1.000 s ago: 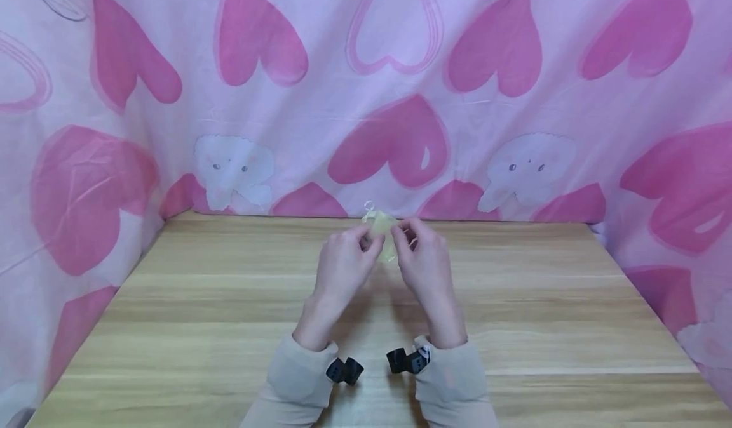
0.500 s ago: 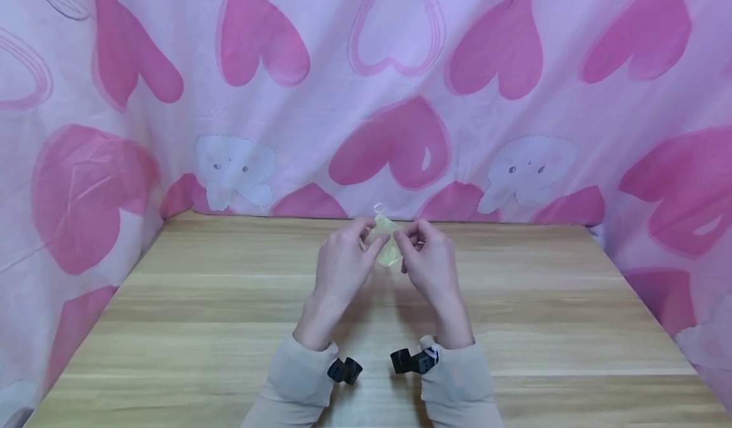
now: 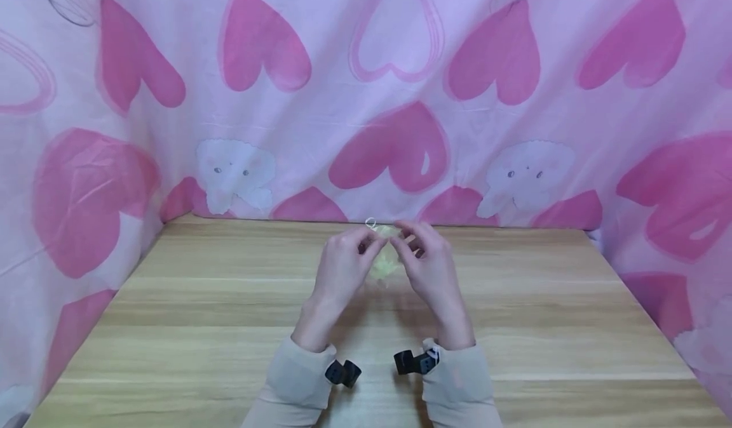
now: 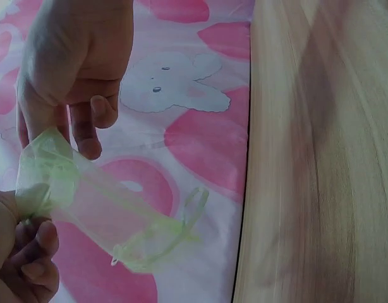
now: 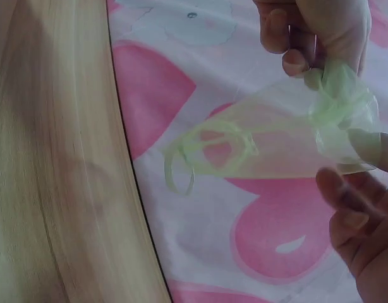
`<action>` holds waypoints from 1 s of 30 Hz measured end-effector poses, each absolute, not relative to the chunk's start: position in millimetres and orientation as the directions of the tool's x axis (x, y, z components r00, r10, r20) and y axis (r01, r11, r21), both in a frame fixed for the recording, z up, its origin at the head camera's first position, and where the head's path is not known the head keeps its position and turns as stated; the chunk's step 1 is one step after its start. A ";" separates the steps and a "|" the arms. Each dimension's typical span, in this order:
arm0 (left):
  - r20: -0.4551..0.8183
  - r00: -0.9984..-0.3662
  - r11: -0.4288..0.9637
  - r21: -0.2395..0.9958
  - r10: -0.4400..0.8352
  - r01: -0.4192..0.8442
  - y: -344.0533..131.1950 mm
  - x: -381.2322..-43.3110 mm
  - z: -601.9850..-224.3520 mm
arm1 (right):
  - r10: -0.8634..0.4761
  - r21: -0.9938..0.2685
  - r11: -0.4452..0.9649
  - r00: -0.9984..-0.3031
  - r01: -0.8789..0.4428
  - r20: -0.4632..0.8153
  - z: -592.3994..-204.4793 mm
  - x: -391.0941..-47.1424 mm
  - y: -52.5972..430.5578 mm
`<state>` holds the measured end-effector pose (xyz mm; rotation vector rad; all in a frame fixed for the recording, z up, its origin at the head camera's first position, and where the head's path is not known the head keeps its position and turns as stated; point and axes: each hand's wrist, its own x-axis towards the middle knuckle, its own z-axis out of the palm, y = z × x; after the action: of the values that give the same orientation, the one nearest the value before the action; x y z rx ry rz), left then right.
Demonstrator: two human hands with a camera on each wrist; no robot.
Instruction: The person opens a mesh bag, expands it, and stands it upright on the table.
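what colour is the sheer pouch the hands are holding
The sheer pouch is pale yellow-green, seen best in the right wrist view.

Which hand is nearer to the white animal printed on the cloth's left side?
The left hand: in the head view it grips the pouch, below and right of the white animal; the right hand, also gripping the pouch, is farther right.

a bare left hand [image 3: 345,260] and a bare right hand [image 3: 427,256] pinch side by side, thumbs [image 3: 375,248] close together, beige-sleeved forearms [image 3: 300,374] stretched forward.
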<state>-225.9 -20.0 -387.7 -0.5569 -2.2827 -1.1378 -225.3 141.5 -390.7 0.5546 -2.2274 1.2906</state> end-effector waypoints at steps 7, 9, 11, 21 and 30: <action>0.625 -0.770 0.424 0.666 0.131 0.613 -21.0 -230.2 -386.3 | -0.013 -0.750 0.366 -0.809 -0.551 0.588 -386.6 -225.2 139.6; 0.642 -0.755 0.398 0.663 0.136 0.635 -22.0 -230.9 -386.0 | 0.002 -0.775 0.338 -0.823 -0.535 0.569 -384.2 -224.4 138.8; 0.662 -0.736 0.385 0.648 0.144 0.658 -23.3 -231.0 -387.0 | 0.012 -0.801 0.312 -0.841 -0.510 0.541 -382.6 -222.9 138.4; 0.700 -0.705 0.407 0.616 0.109 0.675 -20.8 -234.3 -388.7 | 0.088 -0.854 0.262 -0.870 -0.449 0.485 -384.3 -224.5 139.4; 0.681 -0.726 0.392 0.646 0.090 0.655 -18.3 -230.8 -389.6 | -0.027 -0.765 0.374 -0.831 -0.524 0.556 -386.8 -222.9 138.0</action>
<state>-230.8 -18.3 -389.6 -0.6350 -2.0995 -1.3318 -222.9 138.0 -386.8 0.4763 -2.1838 1.4613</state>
